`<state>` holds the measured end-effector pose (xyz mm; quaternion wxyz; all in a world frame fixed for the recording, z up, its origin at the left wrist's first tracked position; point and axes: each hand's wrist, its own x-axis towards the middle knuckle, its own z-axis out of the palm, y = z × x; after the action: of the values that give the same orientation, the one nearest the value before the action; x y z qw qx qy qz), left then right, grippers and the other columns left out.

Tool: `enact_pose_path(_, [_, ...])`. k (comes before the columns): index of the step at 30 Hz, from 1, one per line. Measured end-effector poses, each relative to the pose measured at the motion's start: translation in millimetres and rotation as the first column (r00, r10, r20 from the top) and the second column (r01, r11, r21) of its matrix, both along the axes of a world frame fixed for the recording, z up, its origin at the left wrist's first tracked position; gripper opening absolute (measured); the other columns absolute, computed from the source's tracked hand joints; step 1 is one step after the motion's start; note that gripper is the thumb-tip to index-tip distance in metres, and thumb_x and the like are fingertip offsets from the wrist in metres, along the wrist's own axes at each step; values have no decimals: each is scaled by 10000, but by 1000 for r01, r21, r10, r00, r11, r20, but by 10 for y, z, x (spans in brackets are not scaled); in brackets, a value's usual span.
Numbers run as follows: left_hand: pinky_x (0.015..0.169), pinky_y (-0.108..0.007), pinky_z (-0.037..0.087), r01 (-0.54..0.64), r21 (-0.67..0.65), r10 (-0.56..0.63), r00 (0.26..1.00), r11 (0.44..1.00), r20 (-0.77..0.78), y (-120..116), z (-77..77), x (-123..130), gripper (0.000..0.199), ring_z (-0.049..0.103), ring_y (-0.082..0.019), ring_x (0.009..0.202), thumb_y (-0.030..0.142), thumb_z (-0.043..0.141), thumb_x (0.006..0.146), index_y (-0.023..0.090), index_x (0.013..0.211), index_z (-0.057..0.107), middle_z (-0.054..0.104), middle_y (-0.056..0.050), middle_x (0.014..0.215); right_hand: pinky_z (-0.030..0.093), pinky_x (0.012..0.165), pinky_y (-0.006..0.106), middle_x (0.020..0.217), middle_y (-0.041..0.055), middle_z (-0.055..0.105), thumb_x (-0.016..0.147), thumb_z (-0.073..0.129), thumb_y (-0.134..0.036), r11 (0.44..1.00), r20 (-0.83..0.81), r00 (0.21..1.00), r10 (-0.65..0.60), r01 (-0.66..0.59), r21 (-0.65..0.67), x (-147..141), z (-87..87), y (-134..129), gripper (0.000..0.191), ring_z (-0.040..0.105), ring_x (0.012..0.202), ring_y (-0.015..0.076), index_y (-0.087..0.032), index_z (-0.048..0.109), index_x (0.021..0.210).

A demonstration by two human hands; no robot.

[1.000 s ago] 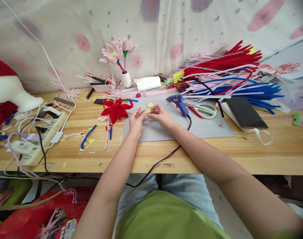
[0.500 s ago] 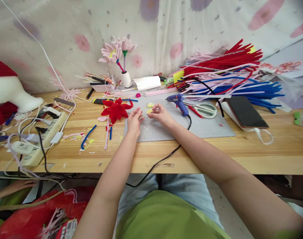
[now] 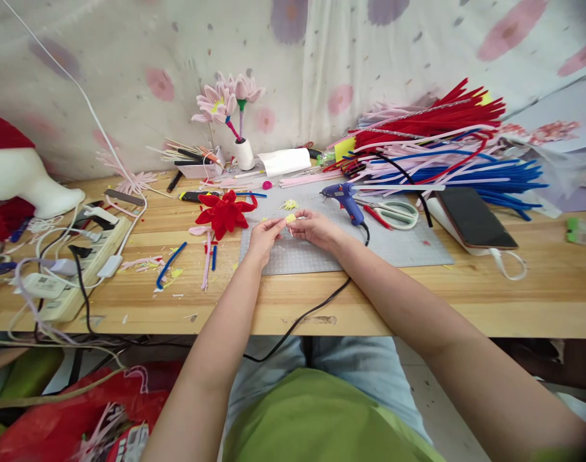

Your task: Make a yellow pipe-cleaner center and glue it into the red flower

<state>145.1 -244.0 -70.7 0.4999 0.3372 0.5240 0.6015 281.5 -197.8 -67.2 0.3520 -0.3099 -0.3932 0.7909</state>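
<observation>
Both of my hands meet over the grey cutting mat (image 3: pixel 384 251). Between the fingertips is a small yellow piece (image 3: pixel 291 219) with a thin pale strand hanging below it; its kind is too small to make out. My left hand (image 3: pixel 266 236) pinches it from the left, and my right hand (image 3: pixel 316 229) grips it from the right with fingers curled. Just beyond them a little yellow fringed tuft (image 3: pixel 289 205) lies on the mat. A red fuzzy flower (image 3: pixel 225 214) rests left of my left hand. Right of my hands lies a blue glue gun (image 3: pixel 345 200).
Scissors (image 3: pixel 398 213) and a phone (image 3: pixel 478 218) lie to the right, before a heap of pipe cleaners (image 3: pixel 432 128). Pink flowers stand in a white cup (image 3: pixel 244 154). A crowded power strip (image 3: pixel 88 269) sits left. The glue gun's black cord (image 3: pixel 316 311) crosses the table edge.
My left hand has come right from open to a pinch on the yellow piece. My right hand has lowered slightly with that piece, away from the fringed tuft.
</observation>
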Motion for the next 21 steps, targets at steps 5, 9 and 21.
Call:
enact_pose_path(5, [542, -191, 377, 17, -11, -17, 1000, 1000, 18, -3, 5, 14, 221, 519, -69, 614, 270, 765, 520, 161, 701, 698, 659, -3, 701, 477, 575, 216, 600, -36, 626, 514, 728, -80, 1000, 1, 1000, 27, -27, -12, 5, -6, 6, 392, 592, 572, 88, -193, 459, 776])
enact_pose_path(9, [532, -191, 373, 15, -16, -15, 999, 1000, 33, 4, 0, 28, 216, 523, -71, 607, 276, 765, 526, 154, 689, 691, 651, -5, 680, 477, 603, 216, 612, -37, 627, 533, 724, -94, 998, 0, 999, 54, -54, 12, 12, -11, 7, 387, 593, 584, 85, -191, 457, 795])
enact_pose_path(21, [431, -169, 317, -113, -50, 116, 992, 992, 59, 24, 32, 75, 190, 464, -46, 516, 238, 769, 522, 132, 637, 663, 602, 13, 594, 447, 646, 249, 697, -53, 594, 479, 764, -161, 976, 37, 999, -28, 20, 217, 26, 27, 12, 451, 589, 640, 93, -197, 464, 814])
